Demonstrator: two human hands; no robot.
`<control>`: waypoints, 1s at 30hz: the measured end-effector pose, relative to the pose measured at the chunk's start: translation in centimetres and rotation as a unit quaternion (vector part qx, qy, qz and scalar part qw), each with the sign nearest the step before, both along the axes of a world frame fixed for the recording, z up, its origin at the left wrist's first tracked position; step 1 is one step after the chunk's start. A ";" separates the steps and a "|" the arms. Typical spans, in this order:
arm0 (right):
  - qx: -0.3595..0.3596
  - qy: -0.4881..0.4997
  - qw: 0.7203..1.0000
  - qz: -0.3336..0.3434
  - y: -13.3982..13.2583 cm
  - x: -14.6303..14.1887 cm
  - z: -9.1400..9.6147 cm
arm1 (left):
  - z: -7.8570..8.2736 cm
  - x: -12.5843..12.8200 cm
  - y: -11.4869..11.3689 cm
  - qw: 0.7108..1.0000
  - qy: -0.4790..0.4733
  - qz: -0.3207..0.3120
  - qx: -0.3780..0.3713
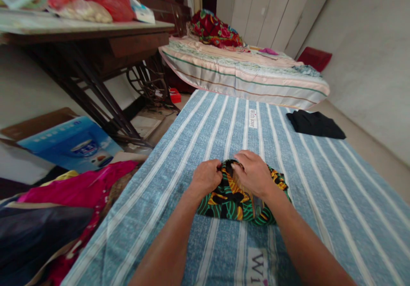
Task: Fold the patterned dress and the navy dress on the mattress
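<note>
A folded piece of patterned clothing (237, 198), black with green lines and yellow-orange shapes, lies on the blue and white striped cloth (179, 162) in front of me. My left hand (207, 176) is closed on its far left edge, thumb and fingers pressed together. Across the far middle of the garment, my right hand (253, 170) has its fingers curled at the edge, with the thumb near the collar-like opening. Part of the garment is hidden under the right hand and forearm. What kind of garment it is, I cannot tell.
A folded black cloth (315, 124) lies at the far right of the striped surface. Beyond stands a bed (243, 74) with a red floral blanket (218, 30). At left are a treadle sewing table (96, 34), a blue box (80, 145) and heaped clothes (64, 205).
</note>
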State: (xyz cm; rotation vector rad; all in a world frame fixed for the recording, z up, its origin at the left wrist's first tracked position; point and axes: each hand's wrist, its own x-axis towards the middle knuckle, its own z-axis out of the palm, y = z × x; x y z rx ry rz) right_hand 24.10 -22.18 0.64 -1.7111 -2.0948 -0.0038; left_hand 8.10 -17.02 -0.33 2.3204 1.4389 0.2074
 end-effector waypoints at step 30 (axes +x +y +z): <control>0.062 0.200 0.977 -0.042 -7.0 2.9 -2.8 | 1.5 0.7 0.2 0.994 0.005 0.015 0.111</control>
